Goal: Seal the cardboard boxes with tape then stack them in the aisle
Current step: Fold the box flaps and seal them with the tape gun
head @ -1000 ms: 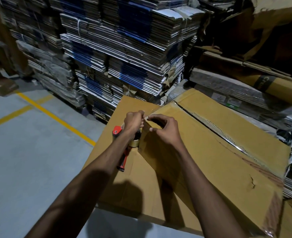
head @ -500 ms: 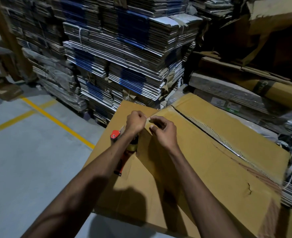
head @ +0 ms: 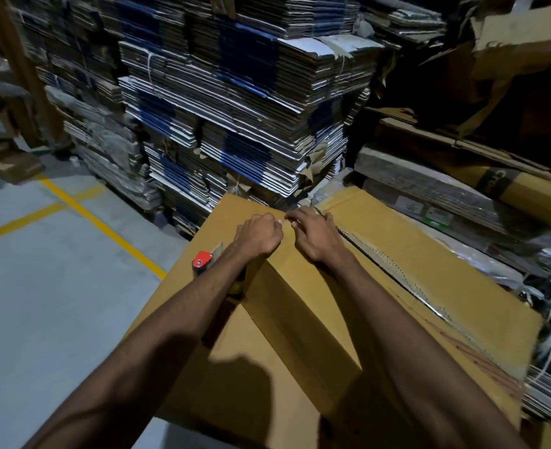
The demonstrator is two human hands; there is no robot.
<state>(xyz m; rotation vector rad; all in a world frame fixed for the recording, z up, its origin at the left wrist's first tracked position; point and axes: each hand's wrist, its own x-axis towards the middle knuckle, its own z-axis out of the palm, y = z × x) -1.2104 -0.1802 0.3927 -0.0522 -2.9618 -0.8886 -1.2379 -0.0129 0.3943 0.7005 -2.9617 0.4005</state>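
Observation:
A large brown cardboard box (head: 436, 254) lies in front of me, its top seam (head: 394, 270) gaping. It rests on a lower cardboard box (head: 183, 319). My left hand (head: 259, 236) and my right hand (head: 316, 236) meet at the upper box's far left corner. Both have curled fingers, fingertips almost touching, and pinch a thin strip of tape that is hard to make out. A red tape dispenser (head: 202, 260) lies on the lower box under my left wrist; its roll and handle are mostly hidden by my forearm.
Tall stacks of flattened cartons (head: 235, 108) stand close behind the boxes. More cardboard bundles (head: 462, 189) crowd the right side. Grey floor (head: 40, 303) with yellow lines (head: 105, 228) spreads to the left.
Both hands have shifted slightly toward the box's far corner. My right fingers, loosely arched before, have closed down next to my left fingertips. The dispenser stays under my left wrist.

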